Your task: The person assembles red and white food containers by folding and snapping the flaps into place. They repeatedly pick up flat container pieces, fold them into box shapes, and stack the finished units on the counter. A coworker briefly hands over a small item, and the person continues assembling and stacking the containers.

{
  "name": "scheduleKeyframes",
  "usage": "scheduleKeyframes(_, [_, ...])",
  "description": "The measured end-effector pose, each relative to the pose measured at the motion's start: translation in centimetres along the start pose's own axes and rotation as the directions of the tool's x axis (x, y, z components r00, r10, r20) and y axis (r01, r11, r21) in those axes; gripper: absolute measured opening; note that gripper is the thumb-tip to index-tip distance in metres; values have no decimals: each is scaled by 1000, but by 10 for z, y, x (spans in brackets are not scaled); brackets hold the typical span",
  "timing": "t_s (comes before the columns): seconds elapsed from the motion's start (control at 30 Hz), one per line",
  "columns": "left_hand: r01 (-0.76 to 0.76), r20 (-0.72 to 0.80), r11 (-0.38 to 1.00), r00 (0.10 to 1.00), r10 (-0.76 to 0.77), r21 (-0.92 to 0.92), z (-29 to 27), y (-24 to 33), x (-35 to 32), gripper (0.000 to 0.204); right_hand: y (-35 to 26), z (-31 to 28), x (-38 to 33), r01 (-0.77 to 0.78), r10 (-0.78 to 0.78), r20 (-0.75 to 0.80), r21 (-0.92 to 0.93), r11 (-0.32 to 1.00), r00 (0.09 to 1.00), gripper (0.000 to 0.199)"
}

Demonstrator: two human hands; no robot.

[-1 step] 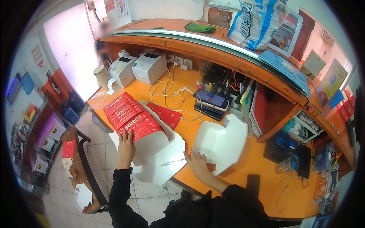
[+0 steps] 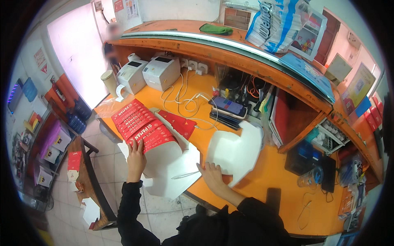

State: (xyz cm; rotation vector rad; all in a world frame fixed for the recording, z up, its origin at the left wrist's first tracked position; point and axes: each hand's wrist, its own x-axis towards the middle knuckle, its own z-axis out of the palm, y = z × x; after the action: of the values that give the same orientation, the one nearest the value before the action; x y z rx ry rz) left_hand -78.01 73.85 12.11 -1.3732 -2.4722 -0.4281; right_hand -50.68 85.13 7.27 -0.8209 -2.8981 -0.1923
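Observation:
My left hand (image 2: 136,160) lies with its fingers stretched over the near end of a fanned row of red printed cardboard box blanks (image 2: 141,127). Beneath and beside them spreads white, unprinted cardboard (image 2: 164,180), reaching past the table's front edge. A slim, pale pen-like item (image 2: 186,175) rests on that cardboard, one end close to my right hand. My right hand (image 2: 212,177) has its fingers apart at the near left corner of a partly folded white cardboard box (image 2: 227,153). The fingertips touch or nearly touch the box wall. Its raised flap points toward the stacked phones.
Two white label printers (image 2: 162,74), a beige cup (image 2: 108,81) and tangled white cables (image 2: 180,96) stand at the back. Stacked phones (image 2: 229,106) lie beyond the box. A dark phone (image 2: 273,200) and clear cup (image 2: 310,177) are at right. An orange shelf (image 2: 230,53) overhangs the table.
The white box has shifted slightly left and tilted a little, its flap leaning differently. My right hand has moved slightly left too. My left hand stays put on the red blanks.

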Motion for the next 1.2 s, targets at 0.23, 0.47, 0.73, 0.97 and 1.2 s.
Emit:
scheduleKeyframes(0.23, [-12,48,975,999,23,-222,-17,-5,-4,49,40,35,-45,107,-107,9,-26,994,994,11])
scheduleKeyframes(0.47, [13,11,986,1000,-11,-163,-10,50,-3,48,130,-64,-121,69,-60,83,-109,992,995,18])
scheduleKeyframes(0.73, [-106,-46,985,994,100,-137,-1,104,-30,55,88,-154,-117,76,86,-260,556,828,962,50])
scheduleKeyframes(0.97, [-125,8,949,991,133,-290,-1,79,-30,59,17,-93,-34,311,-127,-304,696,647,944,39])
scheduleKeyframes(1.2, [-212,35,942,973,228,-260,-6,72,-32,68,-1,-31,22,238,19,-307,776,583,952,37])
